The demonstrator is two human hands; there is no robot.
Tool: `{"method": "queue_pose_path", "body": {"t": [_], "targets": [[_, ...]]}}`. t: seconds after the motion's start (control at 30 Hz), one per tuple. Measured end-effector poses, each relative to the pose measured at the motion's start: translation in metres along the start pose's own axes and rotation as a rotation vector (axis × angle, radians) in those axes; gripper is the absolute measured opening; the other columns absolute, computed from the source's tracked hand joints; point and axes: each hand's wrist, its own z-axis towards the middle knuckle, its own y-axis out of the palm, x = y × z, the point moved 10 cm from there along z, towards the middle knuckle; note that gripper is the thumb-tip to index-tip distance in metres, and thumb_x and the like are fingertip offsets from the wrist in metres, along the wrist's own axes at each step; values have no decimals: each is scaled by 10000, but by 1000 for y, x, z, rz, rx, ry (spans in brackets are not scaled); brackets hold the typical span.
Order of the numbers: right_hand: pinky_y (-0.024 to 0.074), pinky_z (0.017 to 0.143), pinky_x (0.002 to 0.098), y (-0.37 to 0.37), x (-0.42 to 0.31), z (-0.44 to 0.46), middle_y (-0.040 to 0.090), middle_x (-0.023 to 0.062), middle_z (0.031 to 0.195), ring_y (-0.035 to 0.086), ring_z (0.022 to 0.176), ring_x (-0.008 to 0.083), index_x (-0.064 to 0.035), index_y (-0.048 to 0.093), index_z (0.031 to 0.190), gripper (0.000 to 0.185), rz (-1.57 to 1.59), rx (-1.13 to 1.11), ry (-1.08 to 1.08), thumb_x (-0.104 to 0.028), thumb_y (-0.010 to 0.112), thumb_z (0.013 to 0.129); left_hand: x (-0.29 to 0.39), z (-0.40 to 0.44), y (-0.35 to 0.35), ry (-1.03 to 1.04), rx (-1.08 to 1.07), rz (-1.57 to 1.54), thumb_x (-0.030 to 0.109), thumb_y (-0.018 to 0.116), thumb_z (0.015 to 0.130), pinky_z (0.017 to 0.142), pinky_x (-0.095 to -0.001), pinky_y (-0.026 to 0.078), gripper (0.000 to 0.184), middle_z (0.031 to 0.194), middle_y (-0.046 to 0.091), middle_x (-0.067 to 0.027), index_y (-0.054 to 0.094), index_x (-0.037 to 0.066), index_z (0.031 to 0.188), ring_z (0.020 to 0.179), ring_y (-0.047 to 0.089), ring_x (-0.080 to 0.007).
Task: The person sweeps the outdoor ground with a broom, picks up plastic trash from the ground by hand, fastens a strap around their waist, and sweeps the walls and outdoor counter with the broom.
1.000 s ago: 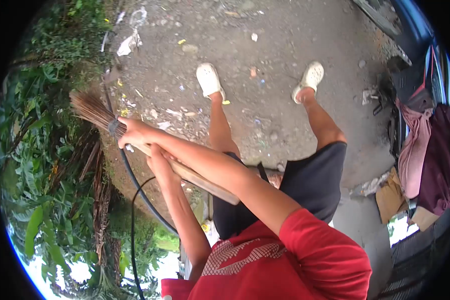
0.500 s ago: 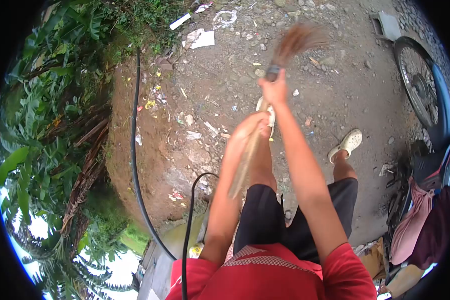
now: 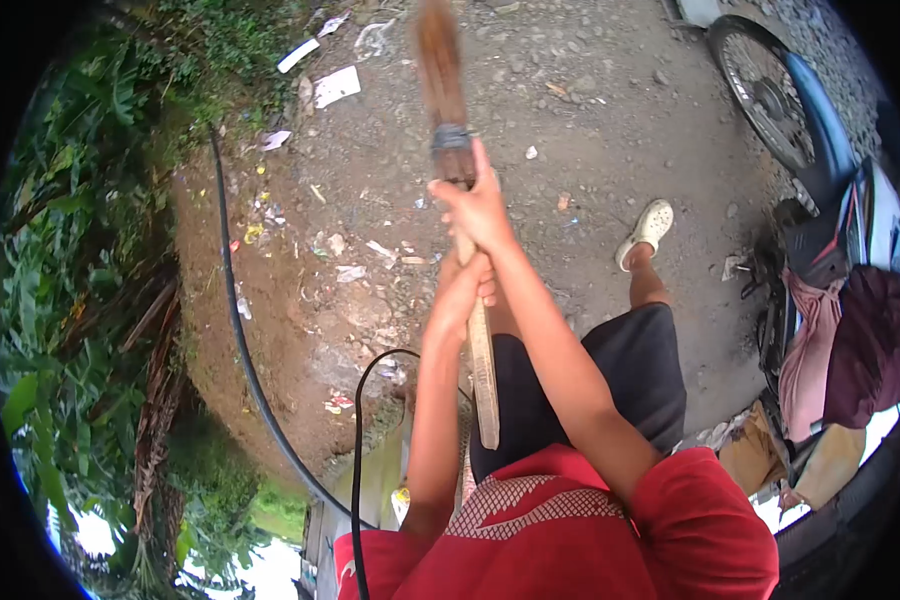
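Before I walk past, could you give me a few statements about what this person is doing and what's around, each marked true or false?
1. The right hand is nearer the bristles of the broom than the left hand is. True.
2. The left hand hangs free. False: it grips the wooden handle.
3. Only black footwear shows. False: a pale clog is in view.
4. A wheel stands at the upper right of the view. True.
5. The bristles rest on a white sheet. False: the white sheet lies apart, left of them in the view.
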Motion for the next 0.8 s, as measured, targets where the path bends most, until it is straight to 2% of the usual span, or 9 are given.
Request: {"method": "queue_pose_path", "body": {"t": [0.17, 0.27, 0.33, 0.4, 0.43, 0.5, 0.57, 0.6, 0.8], "targets": [[441, 411, 266, -148, -18, -16, 567, 146, 881, 548, 561, 159, -39, 128, 1323, 800, -370, 510, 43, -68, 636, 705, -78, 33, 74, -315, -417, -261, 57, 487, 805, 376, -190, 290, 101, 569, 345, 69, 393, 93, 802, 417, 328, -25], [507, 645, 356, -103, 137, 9, 544, 239, 1024, 620, 756, 329, -33, 113, 1340, 881, -430, 194, 239, -119, 663, 658, -128, 40, -14, -324, -97, -448, 85, 469, 834, 381, -175, 271, 119, 559, 330, 82, 410, 106, 733, 412, 308, -27], [488, 560, 351, -29, 153, -18, 558, 210, 973, 592, 651, 275, -31, 137, 1346, 899, -414, -84, 269, -144, 697, 652, -131, 17, -83, -185, -7, -291, 131, 424, 856, 374, -173, 275, 132, 562, 329, 75, 424, 116, 725, 423, 313, -27], [482, 538, 341, 43, 163, -52, 561, 202, 991, 586, 631, 245, -33, 176, 1350, 898, -320, -477, 394, -160, 720, 647, -112, -21, -84, -33, 367, -318, 191, 433, 865, 410, -173, 311, 157, 566, 337, 75, 433, 134, 719, 449, 329, -19], [481, 537, 319, 87, 173, -62, 550, 198, 1017, 579, 657, 215, -59, 173, 1370, 909, -232, -791, 286, -148, 718, 648, -101, -40, -82, 59, 495, -299, 208, 429, 870, 422, -170, 319, 167, 565, 337, 77, 433, 139, 718, 458, 334, -16], [476, 534, 292, 121, 174, -96, 523, 201, 1114, 574, 684, 193, -81, 156, 1388, 920, -526, -860, -75, -136, 712, 656, -92, -50, -72, 192, 573, -321, 247, 417, 881, 448, -166, 331, 202, 564, 342, 76, 430, 146, 707, 474, 345, -16], [468, 520, 272, 75, 138, -104, 483, 206, 1188, 572, 680, 182, -97, 129, 1397, 930, -351, -758, 100, -118, 702, 665, -120, -69, -50, 126, 362, -602, 284, 395, 897, 453, -172, 328, 248, 559, 339, 80, 421, 149, 691, 478, 348, -26], [463, 513, 262, 53, 124, -134, 463, 209, 1225, 572, 678, 176, -104, 116, 1402, 935, -231, -714, 211, -109, 697, 670, -133, -85, -45, 59, 484, -269, 268, 393, 895, 449, -173, 317, 238, 556, 330, 80, 418, 148, 691, 474, 347, -32], [436, 439, 264, -232, 23, -149, 530, 178, 1046, 519, 515, 158, -80, 81, 1378, 908, 67, 366, 106, -52, 665, 683, -214, -66, 100, -413, -147, 26, 48, 491, 797, 412, -201, 314, 109, 567, 352, 36, 389, 77, 824, 431, 341, -46]]}}
